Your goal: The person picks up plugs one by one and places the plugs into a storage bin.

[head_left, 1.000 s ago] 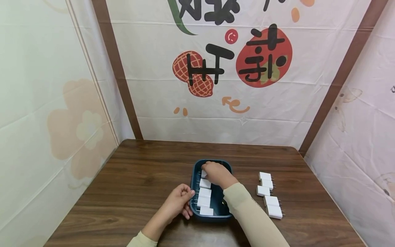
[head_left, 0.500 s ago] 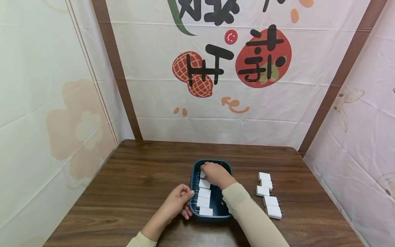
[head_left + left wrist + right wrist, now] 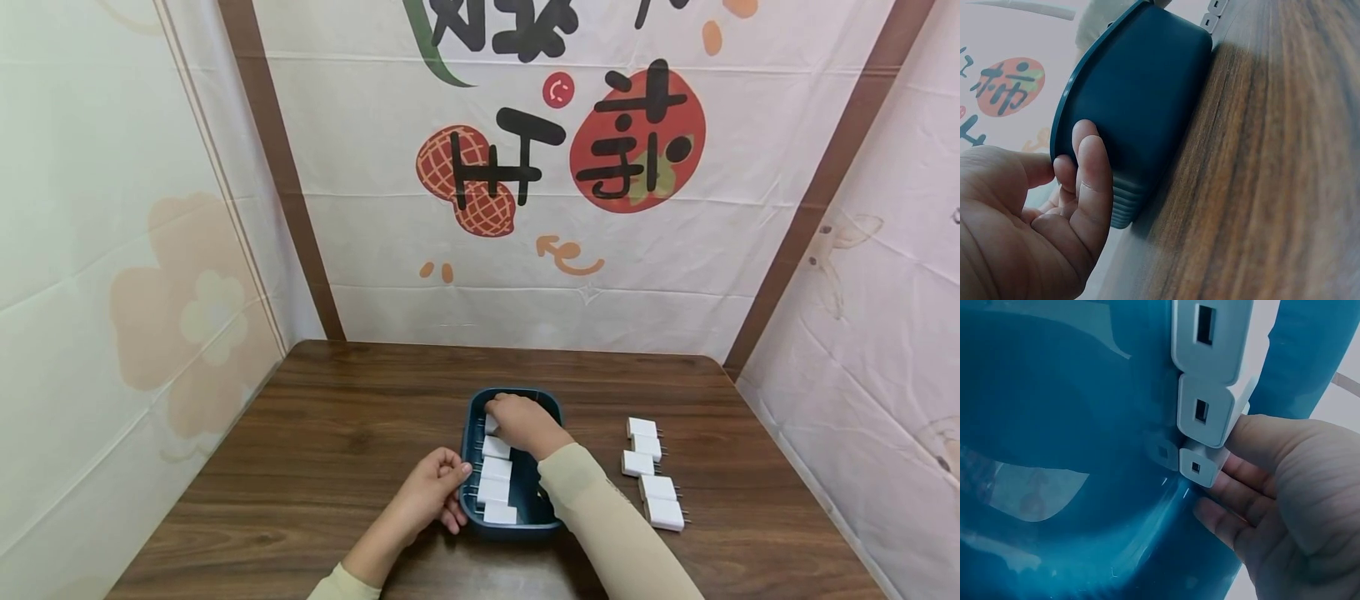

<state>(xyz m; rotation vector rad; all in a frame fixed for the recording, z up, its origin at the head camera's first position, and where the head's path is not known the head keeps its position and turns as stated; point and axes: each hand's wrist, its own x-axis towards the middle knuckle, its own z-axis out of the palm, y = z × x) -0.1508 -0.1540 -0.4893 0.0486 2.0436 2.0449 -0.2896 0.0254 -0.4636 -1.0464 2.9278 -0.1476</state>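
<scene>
White plastic charger blocks, ten in sight: a row of five (image 3: 496, 469) inside the blue tray (image 3: 514, 531) along its left wall, prongs toward that wall; a row of five (image 3: 637, 463) on the table (image 3: 375, 400) to the right, prongs pointing right. Right hand (image 3: 527, 425) reaches into the tray's far left corner, thumb and fingers pinching the far charger (image 3: 1197, 467); part of that grip is hidden. Thumb lies close beside the neighbouring charger (image 3: 1204, 410); contact uncertain. Left hand (image 3: 437, 487) pinches the near part of the tray's left rim, fingers against the outer wall.

Handling, by judgement: each charger light, stiff, smooth enough to slip a little; best held by its two broad faces, clear of the thin prongs, which could bend. Tray looks glossy and rigid, likely to slide if nudged, so the rim is a sensible hold.

Compared with the earlier frames: scarcely any change. Same five in, five out; both hands keep their places; head view drifts very slightly.
</scene>
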